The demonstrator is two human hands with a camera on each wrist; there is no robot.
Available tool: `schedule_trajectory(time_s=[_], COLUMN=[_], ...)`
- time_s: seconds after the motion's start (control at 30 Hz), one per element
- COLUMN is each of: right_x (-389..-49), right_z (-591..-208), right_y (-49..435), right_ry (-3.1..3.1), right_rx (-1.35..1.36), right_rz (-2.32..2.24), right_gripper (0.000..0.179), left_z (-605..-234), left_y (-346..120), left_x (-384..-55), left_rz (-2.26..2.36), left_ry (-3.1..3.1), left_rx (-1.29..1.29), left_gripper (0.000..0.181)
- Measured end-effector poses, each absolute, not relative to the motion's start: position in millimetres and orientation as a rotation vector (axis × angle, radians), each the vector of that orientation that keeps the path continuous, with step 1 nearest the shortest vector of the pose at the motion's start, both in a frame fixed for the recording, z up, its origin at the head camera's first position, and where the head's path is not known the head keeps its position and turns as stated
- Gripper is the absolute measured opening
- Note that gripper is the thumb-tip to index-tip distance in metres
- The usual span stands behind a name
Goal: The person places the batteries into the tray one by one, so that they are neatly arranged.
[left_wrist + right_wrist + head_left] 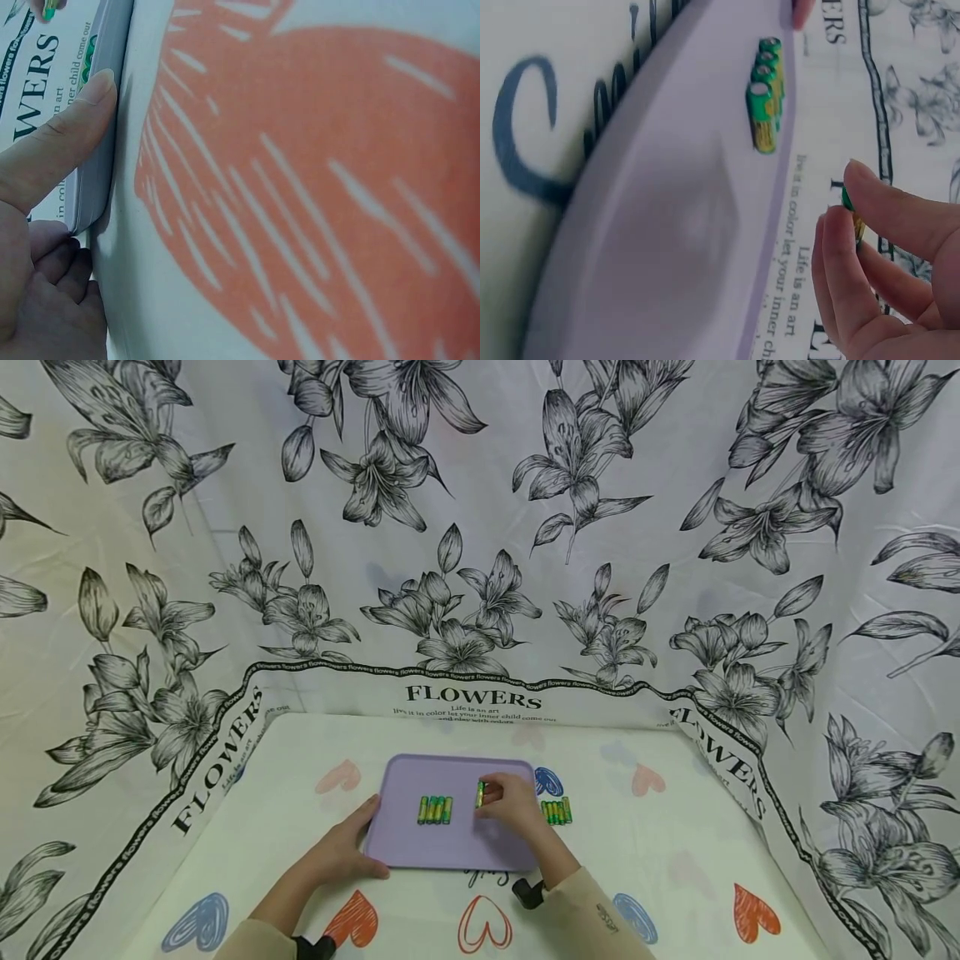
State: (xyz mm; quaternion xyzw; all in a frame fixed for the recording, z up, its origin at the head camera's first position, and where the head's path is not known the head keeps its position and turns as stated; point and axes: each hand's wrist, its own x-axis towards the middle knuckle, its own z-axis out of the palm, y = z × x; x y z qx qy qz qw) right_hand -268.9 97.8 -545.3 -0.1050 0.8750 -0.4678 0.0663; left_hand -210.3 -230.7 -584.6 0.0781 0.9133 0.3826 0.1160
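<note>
A lavender tray lies on the table, with a row of several green-and-yellow batteries on it, also seen as batteries in the right wrist view. My left hand holds the tray's near left corner. In the left wrist view its thumb lies along the tray's side wall, with the other fingers curled beside the corner. Over the right half of the tray, my right hand pinches one battery between thumb and fingers. The fingers partly hide that battery in the right wrist view.
Another row of several batteries lies on the heart-printed tablecloth, just right of the tray. A flower-printed curtain encloses the table at the back and sides.
</note>
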Motion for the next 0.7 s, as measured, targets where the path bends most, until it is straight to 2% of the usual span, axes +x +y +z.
schedule_trajectory(time_s=[0.33,0.7], right_x=[-270,-269], right_z=[-568,-583], right_y=[63,50], right_ry=[2.626,2.654], right_rx=[-0.294,-0.240], right_rz=[-1.390,-1.298], right_gripper=[0.058,0.061], left_z=[-587,-584], left_y=[-232,-231], left_x=[-211,-210], left_rz=[1.110,1.120], left_ry=[2.678,2.675], left_rx=[0.230,0.229], left_gripper=[0.136,0.135])
